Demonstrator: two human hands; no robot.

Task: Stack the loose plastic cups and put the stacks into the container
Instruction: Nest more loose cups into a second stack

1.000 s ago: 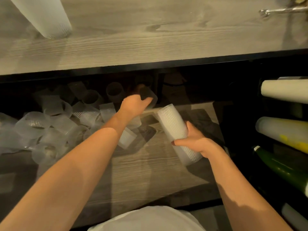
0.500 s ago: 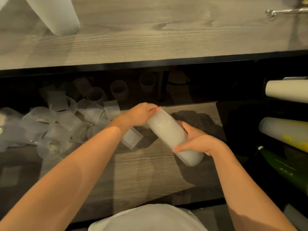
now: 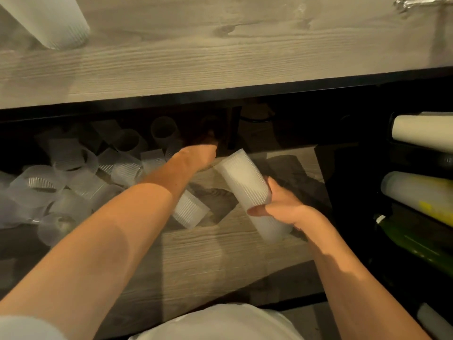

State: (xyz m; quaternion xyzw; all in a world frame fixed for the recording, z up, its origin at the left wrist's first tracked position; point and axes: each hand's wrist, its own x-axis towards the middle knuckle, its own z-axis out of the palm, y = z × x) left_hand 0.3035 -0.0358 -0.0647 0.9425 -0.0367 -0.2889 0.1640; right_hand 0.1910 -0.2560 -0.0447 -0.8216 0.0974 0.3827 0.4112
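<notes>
My right hand (image 3: 284, 208) grips a tilted stack of ribbed translucent plastic cups (image 3: 245, 185) above the lower wooden shelf (image 3: 196, 253). My left hand (image 3: 198, 154) stretches to the dark back of that shelf; its fingers are lost in shadow, so what they touch is unclear. Several loose cups (image 3: 73, 182) lie jumbled on the shelf's left side. One cup (image 3: 188, 213) lies on its side just under my left forearm, and two more (image 3: 163, 130) stand at the dim back.
A wooden countertop (image 3: 220, 57) overhangs the shelf, with a tall stack of cups (image 3: 51, 23) at its top left. On the right, a black rack holds white rolls (image 3: 421, 131), a roll with yellow (image 3: 416, 190) and a green bottle (image 3: 414, 241).
Half a second ago my left hand was at the top of the stack in my right hand. It has since left the stack and reached back into the dark rear of the shelf.
</notes>
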